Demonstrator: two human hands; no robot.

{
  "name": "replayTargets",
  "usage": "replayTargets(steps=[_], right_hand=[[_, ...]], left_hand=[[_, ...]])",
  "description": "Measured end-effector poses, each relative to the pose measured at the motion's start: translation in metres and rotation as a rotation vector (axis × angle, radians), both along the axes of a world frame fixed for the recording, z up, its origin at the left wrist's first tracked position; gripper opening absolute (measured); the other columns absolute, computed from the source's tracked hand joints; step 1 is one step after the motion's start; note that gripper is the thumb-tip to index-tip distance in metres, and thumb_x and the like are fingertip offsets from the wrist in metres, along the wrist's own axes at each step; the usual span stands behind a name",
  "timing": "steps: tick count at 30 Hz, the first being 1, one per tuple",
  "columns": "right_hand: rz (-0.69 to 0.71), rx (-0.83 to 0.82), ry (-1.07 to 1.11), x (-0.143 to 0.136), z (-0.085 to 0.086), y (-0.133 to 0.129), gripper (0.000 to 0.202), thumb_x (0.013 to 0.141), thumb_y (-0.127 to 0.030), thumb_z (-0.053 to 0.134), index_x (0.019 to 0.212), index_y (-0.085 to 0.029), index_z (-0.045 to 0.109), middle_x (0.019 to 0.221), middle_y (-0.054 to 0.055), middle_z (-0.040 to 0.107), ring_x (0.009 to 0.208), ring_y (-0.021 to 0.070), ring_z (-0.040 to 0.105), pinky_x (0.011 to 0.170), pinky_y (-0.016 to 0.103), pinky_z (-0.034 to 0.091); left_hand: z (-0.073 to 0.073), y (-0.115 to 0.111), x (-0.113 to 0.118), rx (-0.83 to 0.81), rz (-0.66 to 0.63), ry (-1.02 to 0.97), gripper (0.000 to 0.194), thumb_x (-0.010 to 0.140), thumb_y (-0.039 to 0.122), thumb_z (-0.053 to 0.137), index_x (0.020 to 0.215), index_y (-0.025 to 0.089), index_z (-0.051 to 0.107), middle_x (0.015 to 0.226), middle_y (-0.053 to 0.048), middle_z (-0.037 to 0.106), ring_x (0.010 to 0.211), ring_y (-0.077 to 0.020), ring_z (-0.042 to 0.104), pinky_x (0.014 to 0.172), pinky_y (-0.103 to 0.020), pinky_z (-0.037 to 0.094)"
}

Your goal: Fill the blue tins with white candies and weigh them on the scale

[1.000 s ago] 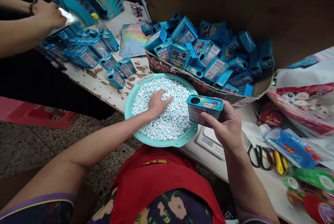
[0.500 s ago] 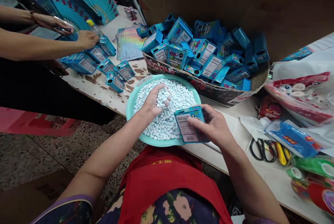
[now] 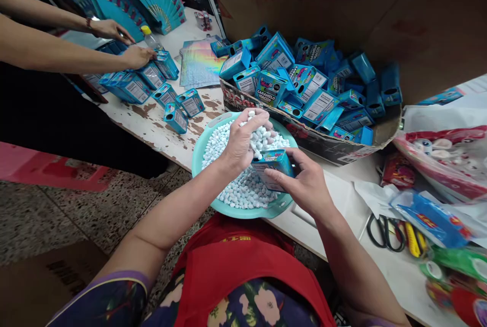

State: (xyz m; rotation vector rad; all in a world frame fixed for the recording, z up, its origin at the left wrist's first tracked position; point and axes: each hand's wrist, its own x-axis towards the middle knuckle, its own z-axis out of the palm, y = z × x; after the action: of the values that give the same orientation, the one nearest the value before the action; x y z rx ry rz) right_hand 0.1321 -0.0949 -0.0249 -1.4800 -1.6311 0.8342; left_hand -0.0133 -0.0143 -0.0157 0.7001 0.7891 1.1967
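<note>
A pale turquoise basin (image 3: 199, 185) full of small whitish candies (image 3: 243, 192) stands at the table edge in front of me. My left hand (image 3: 245, 136) is cupped around a handful of these candies, raised over the basin beside the top of a blue candy box (image 3: 274, 167). That box is gripped by my right hand (image 3: 304, 177), thumb on its near face and fingers behind. It is held above the right part of the basin, its printed label towards me. Whether candies are passing into the box I cannot tell.
A carton (image 3: 304, 134) heaped with blue boxes stands behind the basin. At left, another person's hands (image 3: 139, 57) handle blue boxes beside a yellow-capped bottle (image 3: 150, 37). Scissors (image 3: 385, 233), a yellow cutter (image 3: 414, 240) and packaged sweets lie at right.
My left hand has risen from the basin and moved right with a handful of candies, up to the box. My right hand has lifted and tilted the box slightly.
</note>
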Motion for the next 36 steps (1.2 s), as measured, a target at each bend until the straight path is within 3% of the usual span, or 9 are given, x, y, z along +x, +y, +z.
replayTargets(steps=[5, 9, 13, 20, 25, 36], right_hand=[[-0.076, 0.063, -0.067, -0.002, 0.002, 0.002, 0.036, 0.077, -0.046, 0.078, 0.102, -0.022, 0.068, 0.092, 0.002, 0.072, 0.081, 0.0208, 0.064, 0.075, 0.033, 0.049], [-0.036, -0.012, -0.050, 0.000, 0.004, 0.000, 0.034, 0.075, -0.046, 0.079, 0.098, -0.022, 0.068, 0.086, 0.000, 0.072, 0.075, 0.0190, 0.063, 0.071, 0.031, 0.048], [-0.093, -0.028, -0.028, 0.002, 0.005, -0.001, 0.033, 0.074, -0.045, 0.079, 0.095, -0.023, 0.068, 0.082, -0.001, 0.070, 0.071, 0.0177, 0.061, 0.067, 0.030, 0.047], [-0.140, 0.102, 0.052, -0.003, -0.005, -0.003, 0.036, 0.075, -0.035, 0.080, 0.107, -0.025, 0.066, 0.104, 0.003, 0.071, 0.092, 0.0227, 0.066, 0.083, 0.036, 0.052], [-0.152, 0.187, 0.080, -0.006, -0.010, -0.002, 0.035, 0.076, -0.026, 0.079, 0.108, -0.028, 0.065, 0.106, 0.002, 0.068, 0.098, 0.0220, 0.065, 0.087, 0.037, 0.052], [-0.152, 0.100, 0.093, -0.002, -0.007, 0.003, 0.034, 0.073, -0.038, 0.082, 0.101, -0.026, 0.069, 0.099, 0.002, 0.069, 0.091, 0.0222, 0.064, 0.083, 0.037, 0.052]], left_hand=[[0.000, -0.001, 0.004, 0.019, 0.013, 0.067, 0.028, 0.073, 0.033, 0.076, 0.088, 0.021, 0.056, 0.071, 0.004, 0.060, 0.057, -0.0093, 0.061, 0.048, -0.019, 0.047], [-0.002, -0.004, 0.007, -0.011, -0.014, 0.046, 0.028, 0.072, 0.032, 0.077, 0.087, 0.020, 0.056, 0.070, 0.004, 0.059, 0.055, -0.0089, 0.060, 0.047, -0.018, 0.047], [-0.002, -0.004, 0.006, 0.016, -0.059, 0.045, 0.027, 0.075, 0.034, 0.077, 0.085, 0.020, 0.055, 0.068, 0.004, 0.059, 0.057, -0.0103, 0.062, 0.052, -0.020, 0.050], [0.001, 0.001, 0.007, 0.100, -0.045, 0.067, 0.026, 0.075, 0.029, 0.077, 0.085, 0.021, 0.054, 0.066, 0.005, 0.060, 0.056, -0.0106, 0.061, 0.056, -0.022, 0.050], [0.004, 0.003, 0.011, 0.182, 0.041, 0.126, 0.023, 0.073, 0.025, 0.078, 0.082, 0.020, 0.057, 0.067, 0.005, 0.057, 0.055, -0.0076, 0.058, 0.052, -0.019, 0.045], [0.004, 0.003, 0.015, 0.226, 0.026, 0.197, 0.024, 0.073, 0.029, 0.082, 0.076, 0.018, 0.060, 0.069, 0.004, 0.058, 0.051, -0.0058, 0.053, 0.047, -0.019, 0.045]])
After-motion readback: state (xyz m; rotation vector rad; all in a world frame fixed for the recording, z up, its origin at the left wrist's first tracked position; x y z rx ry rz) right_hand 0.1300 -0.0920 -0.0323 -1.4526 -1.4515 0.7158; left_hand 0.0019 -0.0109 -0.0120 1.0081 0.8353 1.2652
